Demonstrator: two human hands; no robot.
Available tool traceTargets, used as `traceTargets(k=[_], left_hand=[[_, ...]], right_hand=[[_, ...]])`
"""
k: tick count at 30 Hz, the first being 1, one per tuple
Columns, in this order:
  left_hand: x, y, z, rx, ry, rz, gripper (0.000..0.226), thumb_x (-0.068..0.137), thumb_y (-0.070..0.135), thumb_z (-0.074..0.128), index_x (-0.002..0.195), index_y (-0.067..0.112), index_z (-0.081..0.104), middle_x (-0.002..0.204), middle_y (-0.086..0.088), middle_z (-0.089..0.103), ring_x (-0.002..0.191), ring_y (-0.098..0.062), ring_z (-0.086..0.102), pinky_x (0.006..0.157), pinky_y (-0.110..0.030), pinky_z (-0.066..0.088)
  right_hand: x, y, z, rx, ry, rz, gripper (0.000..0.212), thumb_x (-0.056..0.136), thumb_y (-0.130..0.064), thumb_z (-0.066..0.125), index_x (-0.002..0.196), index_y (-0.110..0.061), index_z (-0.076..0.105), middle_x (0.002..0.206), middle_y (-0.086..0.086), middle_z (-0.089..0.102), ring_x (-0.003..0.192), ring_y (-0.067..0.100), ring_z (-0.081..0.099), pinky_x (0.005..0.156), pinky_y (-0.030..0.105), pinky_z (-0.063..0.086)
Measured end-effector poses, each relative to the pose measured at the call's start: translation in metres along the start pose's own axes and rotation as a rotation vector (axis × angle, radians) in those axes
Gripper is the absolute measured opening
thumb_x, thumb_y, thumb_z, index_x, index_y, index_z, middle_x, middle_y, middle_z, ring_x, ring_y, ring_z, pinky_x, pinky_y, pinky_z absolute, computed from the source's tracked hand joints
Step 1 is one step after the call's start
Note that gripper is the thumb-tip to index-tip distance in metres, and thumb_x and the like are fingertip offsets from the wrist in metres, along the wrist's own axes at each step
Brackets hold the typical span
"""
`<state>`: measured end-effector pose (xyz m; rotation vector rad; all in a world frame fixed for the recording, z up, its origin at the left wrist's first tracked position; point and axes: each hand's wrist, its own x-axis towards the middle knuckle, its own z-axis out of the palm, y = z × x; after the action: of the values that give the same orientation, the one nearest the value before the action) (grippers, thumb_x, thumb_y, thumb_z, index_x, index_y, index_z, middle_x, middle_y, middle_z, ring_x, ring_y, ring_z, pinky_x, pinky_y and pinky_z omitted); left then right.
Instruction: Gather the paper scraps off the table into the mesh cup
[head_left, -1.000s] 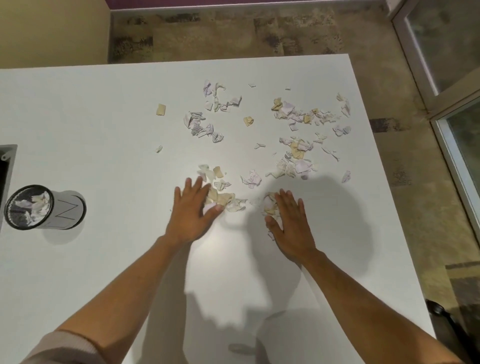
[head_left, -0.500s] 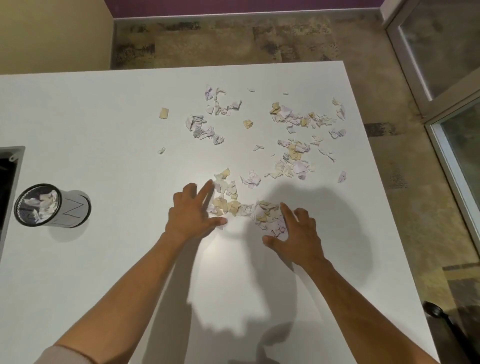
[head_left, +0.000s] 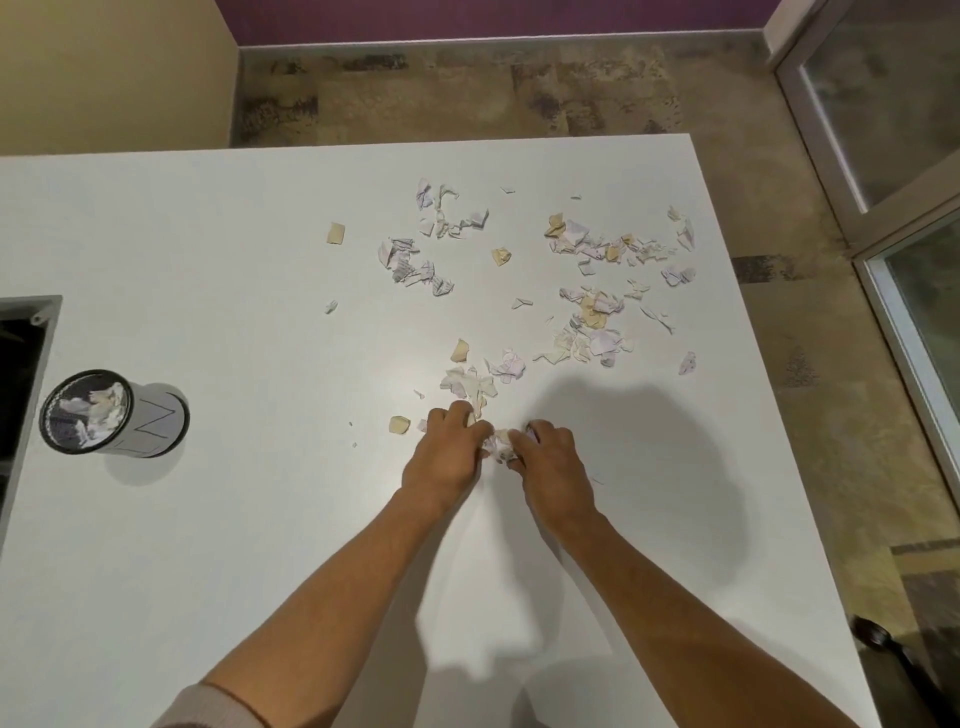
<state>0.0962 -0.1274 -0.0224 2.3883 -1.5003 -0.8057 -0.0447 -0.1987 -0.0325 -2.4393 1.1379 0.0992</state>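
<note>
Both hands, left hand (head_left: 445, 457) and right hand (head_left: 551, 467), have fingers curled around a scrap wad (head_left: 500, 446); light, crumply paper, best cupped from underneath toward the nine-o'clock mesh cup (head_left: 111, 414).

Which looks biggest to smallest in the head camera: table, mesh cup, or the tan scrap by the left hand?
1. Table
2. Mesh cup
3. Tan scrap beside the left hand
</note>
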Motion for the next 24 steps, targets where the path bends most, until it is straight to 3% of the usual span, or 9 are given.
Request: traceTargets(k=[3, 6, 9, 13, 18, 20, 22, 24], left_hand=[[-0.005, -0.006, 0.001, -0.053, 0.054, -0.005, 0.023, 0.089, 0.010, 0.053, 0.106, 0.014, 0.068, 0.111, -0.005, 0.054, 0.102, -0.028, 0.045, 0.072, -0.042, 0.051], [-0.007, -0.014, 0.005, -0.147, 0.106, -0.032, 0.023, 0.079, -0.002, 0.055, 0.089, 0.009, 0.073, 0.095, -0.009, 0.062, 0.087, -0.032, 0.056, 0.066, -0.037, 0.049], [-0.010, -0.017, -0.003, -0.284, 0.127, -0.120, 0.027, 0.073, -0.009, 0.054, 0.084, 0.006, 0.074, 0.092, -0.010, 0.068, 0.087, -0.030, 0.062, 0.068, -0.027, 0.042], [-0.023, -0.018, -0.019, -0.555, 0.171, -0.245, 0.024, 0.076, -0.008, 0.062, 0.079, 0.011, 0.077, 0.083, -0.003, 0.074, 0.083, -0.018, 0.064, 0.069, -0.016, 0.045], [-0.041, -0.018, -0.047, -0.738, 0.223, -0.315, 0.013, 0.080, 0.000, 0.069, 0.077, 0.011, 0.076, 0.071, 0.004, 0.073, 0.062, 0.001, 0.063, 0.057, -0.008, 0.041], [-0.049, -0.022, -0.058, -0.808, 0.266, -0.348, 0.011, 0.081, -0.004, 0.069, 0.084, 0.005, 0.075, 0.071, 0.004, 0.071, 0.059, 0.004, 0.063, 0.054, -0.005, 0.042], [-0.058, -0.027, -0.069, -0.883, 0.310, -0.388, 0.010, 0.082, -0.004, 0.071, 0.089, 0.002, 0.074, 0.075, 0.003, 0.069, 0.059, 0.001, 0.064, 0.053, -0.005, 0.043], [-0.067, -0.036, -0.079, -0.969, 0.336, -0.431, 0.011, 0.081, -0.002, 0.073, 0.090, 0.004, 0.075, 0.080, -0.002, 0.071, 0.062, -0.003, 0.065, 0.053, -0.008, 0.046]], right_hand=[[-0.002, -0.001, 0.000, -0.018, 0.043, -0.027, 0.023, 0.079, -0.006, 0.072, 0.099, -0.017, 0.067, 0.102, 0.006, 0.061, 0.089, 0.026, 0.056, 0.057, 0.025, 0.037], [0.000, 0.002, 0.002, 0.041, 0.068, -0.010, 0.018, 0.077, -0.003, 0.072, 0.090, -0.016, 0.071, 0.093, 0.003, 0.064, 0.085, 0.025, 0.057, 0.057, 0.028, 0.046], [-0.001, 0.000, -0.006, 0.372, 0.107, 0.114, 0.011, 0.080, -0.005, 0.073, 0.088, -0.012, 0.075, 0.086, 0.004, 0.067, 0.079, 0.020, 0.061, 0.068, 0.032, 0.054], [-0.009, -0.012, -0.030, 0.814, 0.070, 0.380, 0.010, 0.079, -0.005, 0.076, 0.085, -0.014, 0.076, 0.077, 0.003, 0.069, 0.067, 0.016, 0.065, 0.061, 0.035, 0.061], [-0.017, -0.025, -0.045, 0.963, 0.047, 0.398, 0.013, 0.078, -0.005, 0.075, 0.085, -0.016, 0.077, 0.077, 0.004, 0.071, 0.054, -0.002, 0.059, 0.050, 0.009, 0.046], [-0.020, -0.034, -0.045, 1.049, 0.039, 0.386, 0.013, 0.078, -0.007, 0.075, 0.081, -0.019, 0.078, 0.073, 0.005, 0.070, 0.058, 0.008, 0.060, 0.055, 0.019, 0.048], [-0.022, -0.045, -0.045, 1.181, -0.025, 0.380, 0.010, 0.079, -0.008, 0.075, 0.086, -0.014, 0.077, 0.070, 0.010, 0.066, 0.061, 0.023, 0.058, 0.061, 0.035, 0.048], [-0.021, -0.057, -0.045, 1.270, -0.077, 0.365, 0.014, 0.081, -0.004, 0.073, 0.094, -0.008, 0.076, 0.070, 0.013, 0.066, 0.064, 0.027, 0.058, 0.067, 0.042, 0.050]])
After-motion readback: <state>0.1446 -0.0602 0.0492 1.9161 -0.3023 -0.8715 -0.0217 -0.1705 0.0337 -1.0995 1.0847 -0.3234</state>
